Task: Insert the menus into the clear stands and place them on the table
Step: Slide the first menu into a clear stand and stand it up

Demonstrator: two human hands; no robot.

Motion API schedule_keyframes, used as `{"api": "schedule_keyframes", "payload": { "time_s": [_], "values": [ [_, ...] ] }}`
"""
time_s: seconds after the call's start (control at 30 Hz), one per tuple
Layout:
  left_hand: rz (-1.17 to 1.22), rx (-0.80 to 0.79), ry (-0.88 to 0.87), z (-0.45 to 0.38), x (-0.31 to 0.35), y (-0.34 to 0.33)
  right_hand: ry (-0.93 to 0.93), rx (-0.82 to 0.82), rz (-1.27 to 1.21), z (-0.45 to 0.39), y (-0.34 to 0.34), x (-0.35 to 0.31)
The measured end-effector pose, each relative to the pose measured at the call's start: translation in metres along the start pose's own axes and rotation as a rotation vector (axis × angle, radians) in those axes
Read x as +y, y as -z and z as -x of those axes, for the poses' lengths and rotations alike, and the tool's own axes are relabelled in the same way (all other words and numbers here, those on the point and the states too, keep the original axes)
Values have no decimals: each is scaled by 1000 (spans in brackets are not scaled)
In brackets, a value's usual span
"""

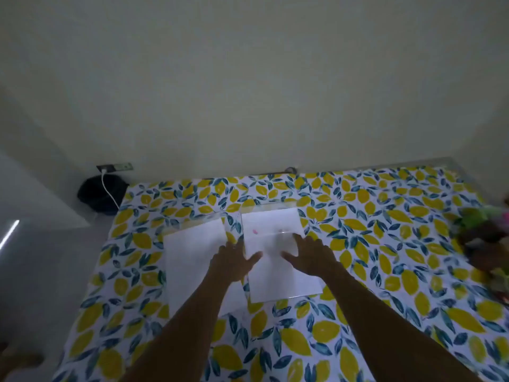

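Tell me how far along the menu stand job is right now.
Early or middle stage, as far as I can tell. Two white sheets lie flat on the lemon-print tablecloth: the left sheet and the right sheet, each with clear plastic showing at its far edge. Whether either is fully inserted is unclear. The left hand and right hand rest open on the right sheet. No stand is upright yet.

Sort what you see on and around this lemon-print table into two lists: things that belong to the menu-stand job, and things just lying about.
Part of the job:
left sheet in clear stand
right sheet in clear stand
left hand
right hand
table

Just lying about:
dark bag
white cable
wall socket
blurred colourful items
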State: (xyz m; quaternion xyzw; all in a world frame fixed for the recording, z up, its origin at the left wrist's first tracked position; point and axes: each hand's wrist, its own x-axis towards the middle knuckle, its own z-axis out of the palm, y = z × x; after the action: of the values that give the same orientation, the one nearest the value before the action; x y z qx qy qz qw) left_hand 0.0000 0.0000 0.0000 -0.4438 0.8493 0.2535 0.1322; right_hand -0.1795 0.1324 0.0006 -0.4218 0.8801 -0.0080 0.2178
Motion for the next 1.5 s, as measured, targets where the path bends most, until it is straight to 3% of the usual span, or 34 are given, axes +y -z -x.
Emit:
{"api": "schedule_keyframes", "payload": {
  "time_s": [0.13,0.33,0.53,0.83,0.93,1.17,1.37,1.5],
  "values": [
    [212,-159,69,-14,16,-49,-178,-20,-134,-18,-32,28],
    [235,0,217,-11,24,-87,-273,6,-275,-21,-55,37],
    [450,35,210,-5,15,-83,-297,3,-442,-18,-54,46],
    [526,216,108,67,-15,-83,-159,83,-347,57,-60,64],
    [493,327,26,100,-30,-86,-130,127,-559,103,-61,70],
    [721,359,-173,151,-33,-78,-134,110,-977,178,-43,86],
    [726,355,-223,160,-23,-50,-92,163,-1049,176,-9,86],
    [655,444,-301,135,-13,-12,29,245,-1001,147,26,77]
  ]
}}
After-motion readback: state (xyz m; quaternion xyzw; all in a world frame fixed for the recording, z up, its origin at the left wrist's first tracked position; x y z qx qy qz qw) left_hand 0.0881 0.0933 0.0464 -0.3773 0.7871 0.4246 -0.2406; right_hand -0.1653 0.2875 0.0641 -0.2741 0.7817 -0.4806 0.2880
